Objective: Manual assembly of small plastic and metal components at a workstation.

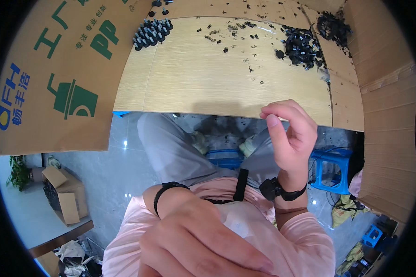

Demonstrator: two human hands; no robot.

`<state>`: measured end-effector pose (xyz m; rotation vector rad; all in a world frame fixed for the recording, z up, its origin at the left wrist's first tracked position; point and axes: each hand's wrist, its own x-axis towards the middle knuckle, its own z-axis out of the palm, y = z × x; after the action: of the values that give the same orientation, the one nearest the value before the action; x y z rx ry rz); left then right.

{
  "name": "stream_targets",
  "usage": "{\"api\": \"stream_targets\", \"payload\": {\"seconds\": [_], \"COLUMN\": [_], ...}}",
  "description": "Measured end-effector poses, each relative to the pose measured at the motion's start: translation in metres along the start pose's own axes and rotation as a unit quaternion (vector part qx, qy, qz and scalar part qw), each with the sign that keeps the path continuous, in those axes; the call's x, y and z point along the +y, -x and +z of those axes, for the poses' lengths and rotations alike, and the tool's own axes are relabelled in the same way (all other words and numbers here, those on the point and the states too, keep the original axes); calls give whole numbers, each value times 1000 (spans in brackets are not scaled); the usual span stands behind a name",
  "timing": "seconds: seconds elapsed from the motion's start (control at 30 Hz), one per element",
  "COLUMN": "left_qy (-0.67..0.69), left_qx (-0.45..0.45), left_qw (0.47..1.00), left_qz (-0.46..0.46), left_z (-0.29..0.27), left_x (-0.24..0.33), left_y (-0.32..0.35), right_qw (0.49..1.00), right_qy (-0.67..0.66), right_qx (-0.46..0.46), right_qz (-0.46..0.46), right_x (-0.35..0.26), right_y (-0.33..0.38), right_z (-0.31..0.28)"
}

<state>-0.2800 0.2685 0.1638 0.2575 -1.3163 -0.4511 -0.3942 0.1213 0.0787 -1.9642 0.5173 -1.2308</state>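
Observation:
My left hand (196,237) is raised very close at the bottom of the view, its fingers stretched toward the right. Their ends run partly past the lower edge, and I see nothing held. Over the near edge of the wooden table (208,87), toward the right, hangs my right hand (295,136). Its fingers are loosely bent, the thumb stands apart from them, and no object shows between them. Across the table lie a dark heap of small black parts with metal pins (302,48) and scattered small springs (212,33).
Black knobs with upright metal studs (152,33) stand in rows at the far left. Another black heap (333,28) lies at the far right corner. Cardboard walls (69,74) flank the table. A blue stool (332,168) and an open carton (67,198) are below.

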Motion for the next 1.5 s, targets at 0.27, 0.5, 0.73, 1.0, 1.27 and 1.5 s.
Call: {"api": "stream_targets", "payload": {"seconds": [0.27,0.5,0.73,1.0,1.27,1.5], "left_qy": [9,6,102,144,148,136], "left_qx": [-72,-23,-43,0,12,25], "left_qw": [995,998,979,983,984,986], "left_qz": [-67,51,172,117,102,93], "left_z": [-14,-4,-14,-11,-10,-11], "left_x": [5,-12,-33,-26,-22,-18], "left_y": [-8,-1,0,6,7,7], "right_qw": [1000,1000,999,998,999,999], "right_qy": [7,6,5,2,13,11], "right_qx": [1,2,10,11,14,11], "right_qz": [26,26,44,56,48,47], "right_x": [7,12,12,10,8,7], "right_y": [5,4,3,3,3,2], "right_z": [2,1,2,5,3,3]}}
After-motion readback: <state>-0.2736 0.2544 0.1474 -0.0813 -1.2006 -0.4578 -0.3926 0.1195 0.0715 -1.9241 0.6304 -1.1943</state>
